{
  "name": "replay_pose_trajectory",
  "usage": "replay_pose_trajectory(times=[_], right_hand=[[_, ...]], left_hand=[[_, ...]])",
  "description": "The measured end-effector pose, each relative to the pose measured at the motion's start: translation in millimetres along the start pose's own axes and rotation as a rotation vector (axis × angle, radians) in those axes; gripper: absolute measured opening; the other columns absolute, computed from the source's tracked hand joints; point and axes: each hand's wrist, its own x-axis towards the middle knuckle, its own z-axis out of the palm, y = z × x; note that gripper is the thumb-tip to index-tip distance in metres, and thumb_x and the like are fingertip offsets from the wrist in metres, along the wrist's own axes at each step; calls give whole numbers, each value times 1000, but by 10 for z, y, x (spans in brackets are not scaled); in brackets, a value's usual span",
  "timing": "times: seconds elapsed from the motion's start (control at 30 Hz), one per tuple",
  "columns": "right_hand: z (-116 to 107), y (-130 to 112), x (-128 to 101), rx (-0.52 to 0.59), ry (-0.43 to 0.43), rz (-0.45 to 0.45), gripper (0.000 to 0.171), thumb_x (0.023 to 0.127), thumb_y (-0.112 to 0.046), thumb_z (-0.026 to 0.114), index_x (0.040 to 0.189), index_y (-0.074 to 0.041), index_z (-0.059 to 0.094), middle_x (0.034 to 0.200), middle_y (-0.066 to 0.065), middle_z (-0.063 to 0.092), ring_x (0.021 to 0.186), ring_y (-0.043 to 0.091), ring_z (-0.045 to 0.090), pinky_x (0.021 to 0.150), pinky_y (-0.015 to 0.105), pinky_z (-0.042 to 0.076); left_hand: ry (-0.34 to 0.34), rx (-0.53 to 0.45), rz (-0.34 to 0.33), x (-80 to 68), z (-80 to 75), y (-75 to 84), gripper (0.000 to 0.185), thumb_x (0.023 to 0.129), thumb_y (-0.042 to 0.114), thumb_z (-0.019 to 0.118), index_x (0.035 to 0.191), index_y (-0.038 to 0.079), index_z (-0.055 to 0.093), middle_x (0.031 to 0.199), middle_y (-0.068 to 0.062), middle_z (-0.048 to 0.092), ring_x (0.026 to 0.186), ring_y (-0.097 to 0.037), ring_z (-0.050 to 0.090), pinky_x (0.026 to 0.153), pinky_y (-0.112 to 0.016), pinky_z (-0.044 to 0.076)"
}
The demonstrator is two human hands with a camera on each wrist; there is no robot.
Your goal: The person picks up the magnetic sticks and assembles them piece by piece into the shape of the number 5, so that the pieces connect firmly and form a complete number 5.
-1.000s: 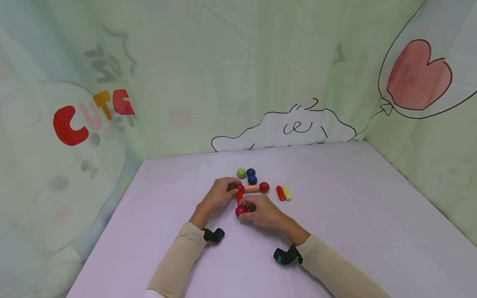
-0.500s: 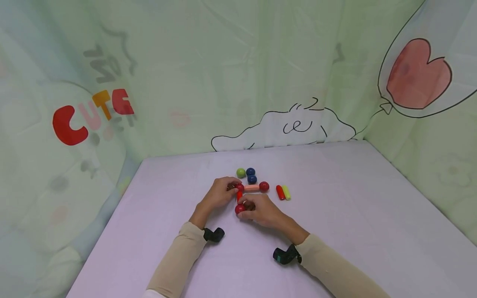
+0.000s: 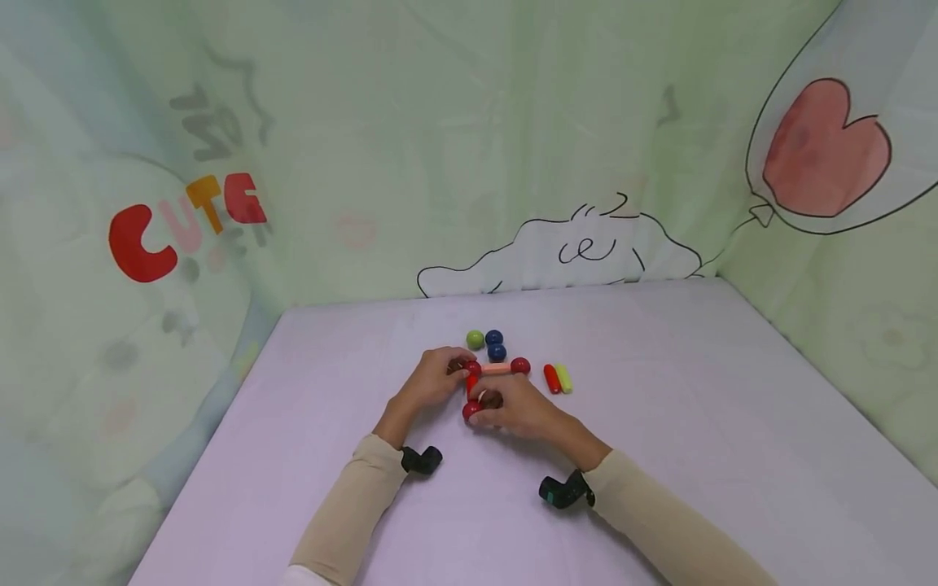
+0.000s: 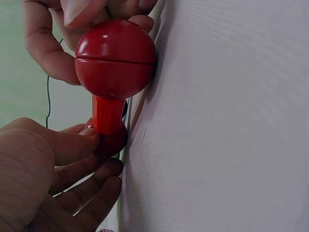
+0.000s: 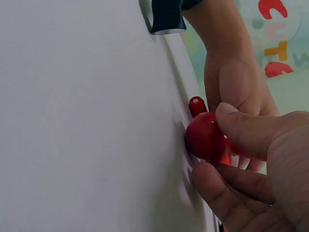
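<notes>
My left hand (image 3: 434, 379) pinches a dark red ball (image 3: 474, 369) at the corner of a small ball-and-stick shape. A bright red stick (image 4: 107, 115) runs from this ball toward me to a second red ball (image 4: 116, 60), which my right hand (image 3: 522, 408) grips between thumb and fingers. From the corner ball a pink stick (image 3: 496, 369) extends rightward to a third red ball (image 3: 520, 365). In the right wrist view, the near ball (image 5: 205, 137) sits low over the table between thumb and fingertips. Right-hand fingers partly cover the red stick in the head view.
Behind the shape lie a green ball (image 3: 475, 339) and two dark blue balls (image 3: 497, 352). To its right, a loose red stick (image 3: 552, 378) and a yellow stick (image 3: 563, 378) lie side by side. The pale table (image 3: 659, 391) meets a printed curtain (image 3: 469, 163) at the back.
The near red ball and my right hand have shifted very slightly away from me, toward the corner ball. My left hand keeps its hold; the loose pieces stay put.
</notes>
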Motion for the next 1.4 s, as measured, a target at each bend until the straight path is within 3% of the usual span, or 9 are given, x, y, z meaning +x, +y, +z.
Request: replay_pose_trajectory(times=[0.17,0.33,0.53,0.73,1.07,1.23,1.4], right_hand=[[-116,-25,-6,44,16,54,25,79,-26,76,101,-17,67,83,-4,65,72,15,61,58,27,52],[-235,-17,-12,22,67,127,32,78,-23,77,107,-14,67,84,-4,64,71,13,60,58,25,52],[-334,64,-46,21,65,143,29,82,-20,73,108,-9,66,84,-1,62,63,18,61,54,28,51],[-399,115,-101,59,69,201,27,84,-20,71,108,-9,65,86,1,62,66,23,61,53,31,52],[-591,204,-166,4,185,255,31,84,-24,71,112,-13,62,94,2,62,77,22,56,59,29,51],[-689,279,-205,-33,225,275,38,84,-24,70,118,-10,58,96,5,61,76,21,56,58,29,50],[-734,354,-223,-103,254,353,44,85,-23,69,124,-8,53,101,11,60,78,23,56,58,27,51]], left_hand=[[5,-11,0,4,4,-9,28,91,9,61,118,15,64,105,3,64,94,-13,58,86,-28,49],[11,-2,-1,26,-6,-16,28,91,10,61,117,16,65,103,4,64,92,-13,57,86,-28,49],[8,-3,-17,25,-9,-10,28,91,10,61,118,16,65,102,3,63,92,-14,56,85,-30,49],[-2,-15,-40,16,1,1,29,91,10,61,118,18,64,103,4,63,93,-14,56,85,-29,49],[-2,-26,-58,13,-5,24,30,90,9,61,118,18,64,104,4,63,93,-14,55,85,-29,49],[5,-8,-29,-5,3,12,29,90,8,61,118,17,65,104,3,63,92,-14,56,84,-29,48],[9,-5,-11,-25,8,16,29,90,7,61,116,17,65,103,4,64,90,-13,56,83,-28,48]])
